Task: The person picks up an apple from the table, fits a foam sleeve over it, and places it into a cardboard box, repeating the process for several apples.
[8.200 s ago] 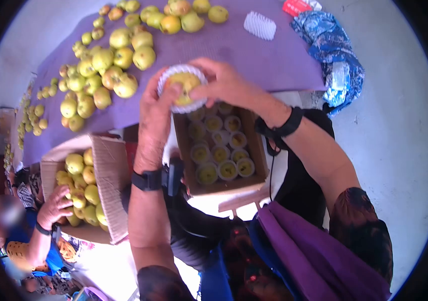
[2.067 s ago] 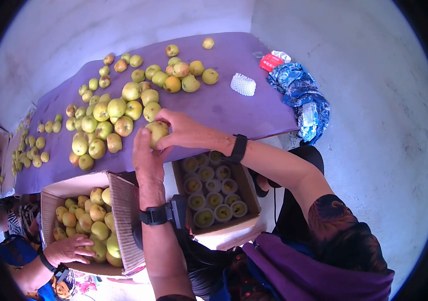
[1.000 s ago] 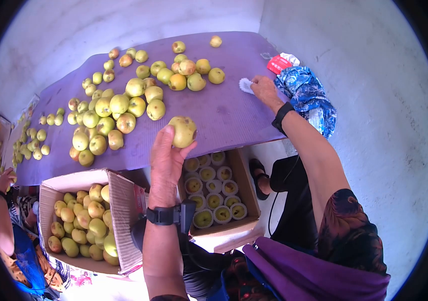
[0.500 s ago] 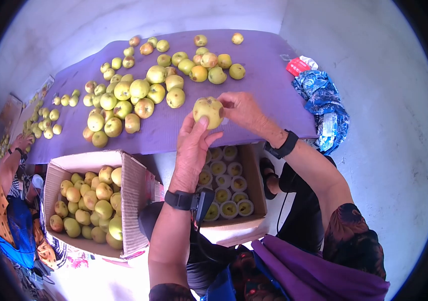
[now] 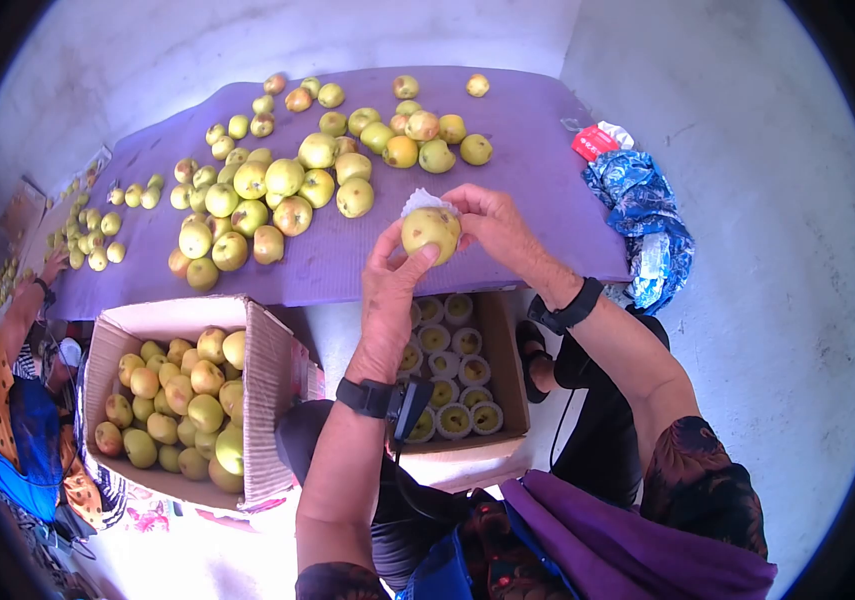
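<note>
A yellow-green apple with brown spots is between my two hands, above the front edge of the purple-covered table. My left hand grips it from the left, thumb across its front. At its upper right, my right hand has its fingers closed on a white foam net, which shows behind the top of the apple. Below my hands, a cardboard box holds apples in white nets. To its left stands a larger box full of bare apples. Many loose apples lie on the table.
A red packet and a blue patterned cloth lie at the table's right end. At the far left, another person's hand is near more apples. A wall rises behind the table.
The apple has turned and shifted slightly right and down in my left hand. The white net now shows above and behind it, at my right fingers. The view has shifted slightly.
</note>
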{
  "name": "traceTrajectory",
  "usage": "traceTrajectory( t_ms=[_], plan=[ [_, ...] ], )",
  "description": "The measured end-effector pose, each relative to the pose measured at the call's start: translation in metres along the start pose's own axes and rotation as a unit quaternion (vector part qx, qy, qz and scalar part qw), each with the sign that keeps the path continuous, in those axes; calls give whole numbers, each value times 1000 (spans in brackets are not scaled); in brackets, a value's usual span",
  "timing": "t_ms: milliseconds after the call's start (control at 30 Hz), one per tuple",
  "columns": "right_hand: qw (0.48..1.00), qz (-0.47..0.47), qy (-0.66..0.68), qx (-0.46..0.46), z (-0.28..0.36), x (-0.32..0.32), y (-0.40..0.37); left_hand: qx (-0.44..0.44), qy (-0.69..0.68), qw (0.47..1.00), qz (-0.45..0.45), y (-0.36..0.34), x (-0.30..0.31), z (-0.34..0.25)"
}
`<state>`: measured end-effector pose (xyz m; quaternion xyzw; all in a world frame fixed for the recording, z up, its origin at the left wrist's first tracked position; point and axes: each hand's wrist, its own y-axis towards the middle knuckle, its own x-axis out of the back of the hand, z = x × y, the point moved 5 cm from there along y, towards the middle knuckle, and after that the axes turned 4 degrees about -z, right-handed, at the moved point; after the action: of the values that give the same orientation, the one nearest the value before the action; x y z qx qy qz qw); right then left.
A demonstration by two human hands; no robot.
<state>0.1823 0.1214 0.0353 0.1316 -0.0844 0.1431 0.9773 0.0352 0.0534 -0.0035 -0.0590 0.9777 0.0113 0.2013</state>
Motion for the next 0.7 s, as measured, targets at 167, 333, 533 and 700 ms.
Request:
traceTrajectory(
  t_ms=[167,333,533,700],
  plan=[
    [1000,7,1,6,-1,5,-4,-63,35,997,29,6,0,5],
    [999,11,-29,44,7,10,-6,-15,-73,993,93,1,-10,1],
    [1000,-12,-15,-22,13,17,-16,-14,-54,998,38,8,2,10],
    [997,-66,7,43,20,18,-27,-34,-53,997,47,6,-1,6]
  ],
)
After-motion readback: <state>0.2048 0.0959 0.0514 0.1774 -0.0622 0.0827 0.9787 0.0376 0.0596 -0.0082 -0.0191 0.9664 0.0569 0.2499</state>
